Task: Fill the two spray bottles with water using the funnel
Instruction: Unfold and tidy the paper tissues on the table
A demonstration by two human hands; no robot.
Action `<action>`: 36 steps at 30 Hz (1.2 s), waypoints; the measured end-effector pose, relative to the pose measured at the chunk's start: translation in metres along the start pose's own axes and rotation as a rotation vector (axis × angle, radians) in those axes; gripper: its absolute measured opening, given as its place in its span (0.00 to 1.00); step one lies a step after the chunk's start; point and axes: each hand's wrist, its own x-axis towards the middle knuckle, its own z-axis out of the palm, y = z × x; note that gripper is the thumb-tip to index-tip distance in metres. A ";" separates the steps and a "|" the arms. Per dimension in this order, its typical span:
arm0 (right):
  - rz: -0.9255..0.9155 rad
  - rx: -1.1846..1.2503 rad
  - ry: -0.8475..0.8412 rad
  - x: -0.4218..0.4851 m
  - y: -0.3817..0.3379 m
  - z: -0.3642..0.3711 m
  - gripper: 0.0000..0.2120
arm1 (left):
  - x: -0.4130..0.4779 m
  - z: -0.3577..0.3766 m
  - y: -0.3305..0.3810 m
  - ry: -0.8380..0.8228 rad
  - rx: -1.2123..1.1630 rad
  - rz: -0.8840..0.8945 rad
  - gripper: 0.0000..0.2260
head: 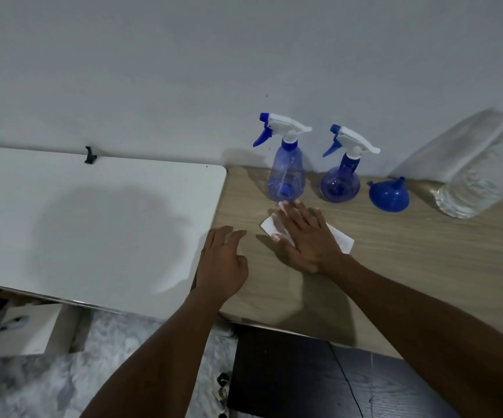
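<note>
While blue translucent bottles [286,173] stand capped, right hand [307,236] flattens white paper [342,238].

The head-worn view looks forward and down over the wooden table [395,267] toward the wall [183,70]. It sits near (the left hand [221,260] and right hand [307,236] lie mid-frame).

Two spray bottles at the far edge of the wooden table [395,267]: tall spray bottle [286,176], round spray bottle [340,184]. One funnel [389,196]. One water bottle [482,179], far right corner. One paper sheet [339,239]. Two hands: left hand [221,263], right hand [307,236]. Two tables, counting the white table [93,221]. Two black clips [90,155] on its far edge.
</note>
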 end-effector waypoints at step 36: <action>0.020 -0.041 -0.049 -0.062 0.065 -0.011 0.38 | -0.083 0.033 0.099 -0.023 0.077 -0.009 0.23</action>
